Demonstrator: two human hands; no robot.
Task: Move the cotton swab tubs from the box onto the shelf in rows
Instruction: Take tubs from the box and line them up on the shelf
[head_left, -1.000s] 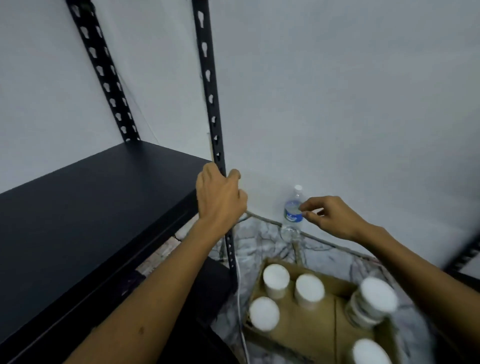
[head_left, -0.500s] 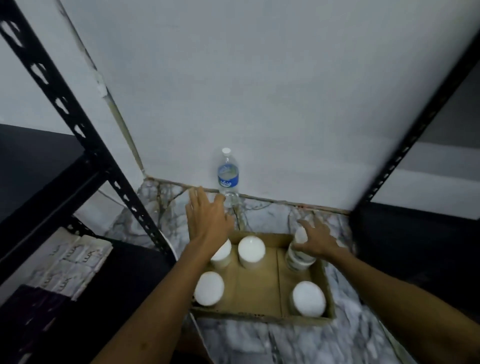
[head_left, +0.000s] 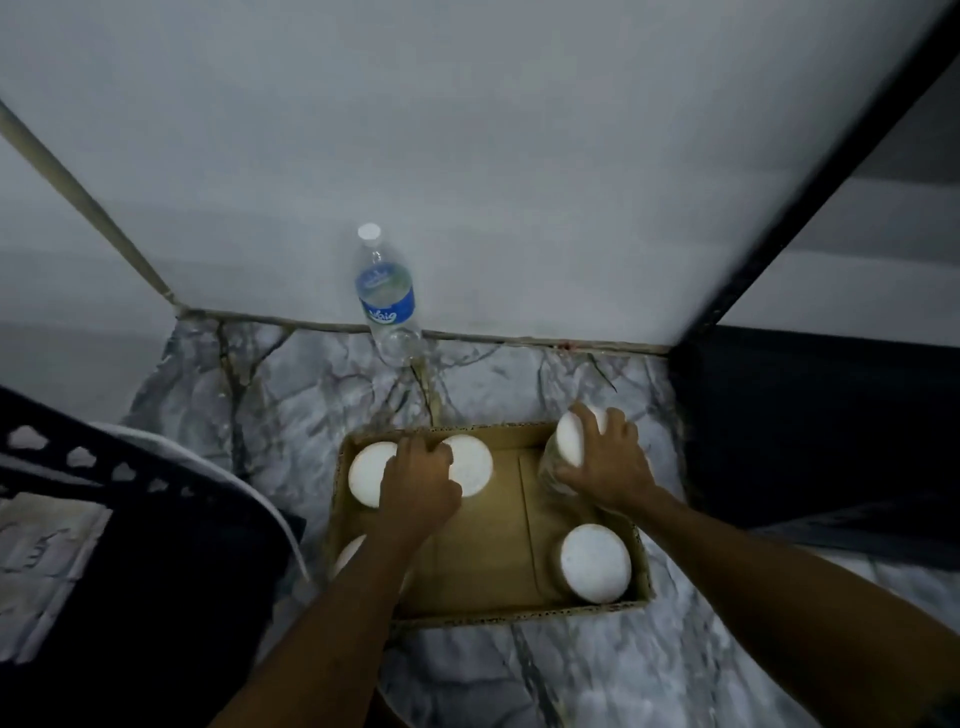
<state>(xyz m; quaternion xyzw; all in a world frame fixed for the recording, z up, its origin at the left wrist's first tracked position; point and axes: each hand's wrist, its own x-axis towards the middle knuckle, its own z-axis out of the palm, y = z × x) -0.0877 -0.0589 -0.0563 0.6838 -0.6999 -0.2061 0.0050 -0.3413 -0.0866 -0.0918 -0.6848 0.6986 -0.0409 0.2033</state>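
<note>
Marble floor (head_left: 571, 675) carries the cardboard box (head_left: 483, 561) of white-lidded tubs. One tilted tub (head_left: 569, 447) is gripped by the right hand (head_left: 605, 462); two rear tubs (head_left: 470, 467) are covered by the left hand (head_left: 418, 486), grip unclear.

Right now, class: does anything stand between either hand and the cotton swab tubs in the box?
Nothing visible does. The left hand is down between the two far-left tubs, and the right hand already grips the tilted tub at the cardboard box's far right corner.
</note>
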